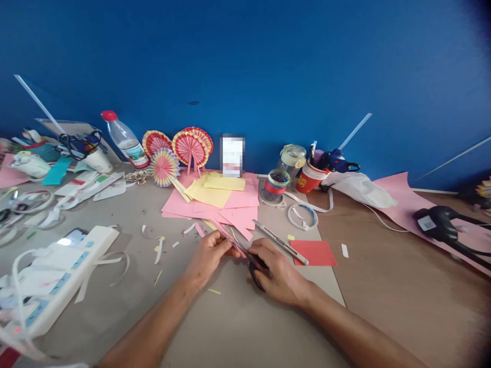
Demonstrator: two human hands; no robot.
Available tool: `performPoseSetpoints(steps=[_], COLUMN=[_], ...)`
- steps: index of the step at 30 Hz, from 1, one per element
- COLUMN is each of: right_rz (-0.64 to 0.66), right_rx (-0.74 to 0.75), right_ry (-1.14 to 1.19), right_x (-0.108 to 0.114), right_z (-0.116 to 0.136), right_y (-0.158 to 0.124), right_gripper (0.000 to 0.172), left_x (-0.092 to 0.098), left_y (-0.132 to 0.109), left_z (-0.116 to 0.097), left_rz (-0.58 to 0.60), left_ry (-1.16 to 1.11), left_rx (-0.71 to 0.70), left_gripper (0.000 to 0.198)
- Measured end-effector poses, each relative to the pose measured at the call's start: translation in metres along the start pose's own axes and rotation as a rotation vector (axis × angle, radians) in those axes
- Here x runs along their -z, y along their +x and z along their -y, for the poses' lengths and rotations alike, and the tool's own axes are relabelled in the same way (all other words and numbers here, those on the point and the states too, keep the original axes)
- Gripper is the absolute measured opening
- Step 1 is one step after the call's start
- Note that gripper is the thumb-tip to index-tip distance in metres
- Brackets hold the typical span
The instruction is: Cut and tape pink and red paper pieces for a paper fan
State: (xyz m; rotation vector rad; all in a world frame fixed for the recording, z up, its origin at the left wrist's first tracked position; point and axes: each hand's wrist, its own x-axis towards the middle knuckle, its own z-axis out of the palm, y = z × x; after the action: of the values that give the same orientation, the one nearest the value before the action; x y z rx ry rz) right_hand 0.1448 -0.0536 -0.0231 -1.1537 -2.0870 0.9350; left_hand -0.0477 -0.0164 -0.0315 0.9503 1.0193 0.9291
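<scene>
My left hand pinches a narrow folded strip of pink paper low over the table. My right hand grips black-handled scissors, whose blades meet the strip between the two hands. Just beyond lie a stack of pink and yellow paper sheets, a utility knife and a red paper square. Small paper offcuts are scattered around the hands.
Three folded paper fans stand at the blue wall beside a water bottle. A white power strip with cables lies at left. Tape rolls, a red cup of pens, a glue gun and pink sheet sit at right.
</scene>
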Motion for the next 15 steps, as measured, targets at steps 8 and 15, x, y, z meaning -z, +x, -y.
performPoseSetpoints(steps=[8, 15], right_rz=[0.016, 0.024], right_rx=[-0.008, 0.013], right_ry=[0.027, 0.043], right_x=[-0.0001, 0.0001], right_z=[-0.0037, -0.0066], right_y=[0.0012, 0.0012], right_gripper=[0.035, 0.039], left_x=[0.0016, 0.0007], left_y=[-0.0004, -0.0014], left_z=[0.0036, 0.0008], left_rz=[0.044, 0.043], left_ry=[0.045, 0.047], left_rx=[-0.02, -0.015], left_gripper=[0.023, 0.023])
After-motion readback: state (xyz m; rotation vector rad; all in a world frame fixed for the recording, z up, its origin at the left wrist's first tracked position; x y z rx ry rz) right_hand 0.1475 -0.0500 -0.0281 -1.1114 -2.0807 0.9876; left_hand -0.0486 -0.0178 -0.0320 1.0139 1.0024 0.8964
